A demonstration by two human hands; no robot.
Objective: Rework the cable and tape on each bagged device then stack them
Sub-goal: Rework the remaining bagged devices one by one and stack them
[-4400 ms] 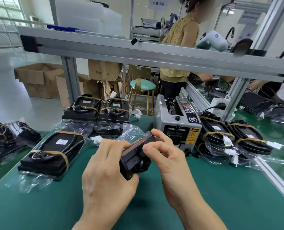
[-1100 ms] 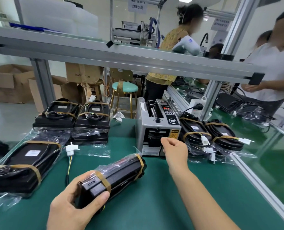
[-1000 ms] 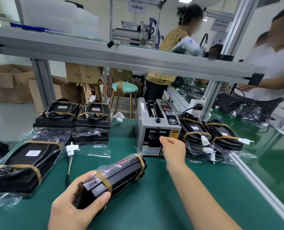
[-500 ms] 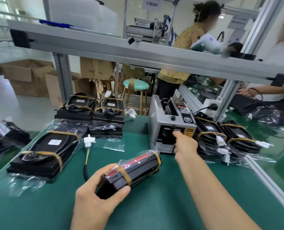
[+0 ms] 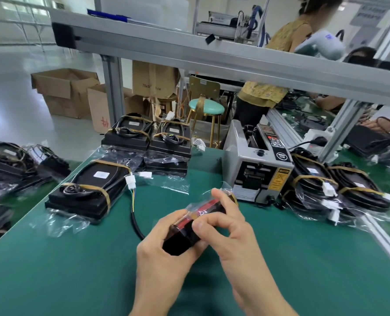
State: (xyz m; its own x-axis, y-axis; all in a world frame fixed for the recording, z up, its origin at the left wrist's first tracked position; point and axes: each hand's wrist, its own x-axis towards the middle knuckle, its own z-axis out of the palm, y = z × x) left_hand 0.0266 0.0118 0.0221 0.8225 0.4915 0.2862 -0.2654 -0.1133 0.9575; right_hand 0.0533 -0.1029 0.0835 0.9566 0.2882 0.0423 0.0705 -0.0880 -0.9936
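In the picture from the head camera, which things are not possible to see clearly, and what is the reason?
- Head view: the lower part of the bagged device is hidden by the left hand and right hand that grip it.
- Head view: the fresh tape, if any, is hidden under the right fingers.
- Head view: the warning label on the tape dispenser is too small to read.
- Head view: the bagged devices at the left edge are cut off and blurred.

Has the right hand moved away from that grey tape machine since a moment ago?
Yes. The right hand has come back from the tape machine toward the person and now grips the bagged device with the left hand.
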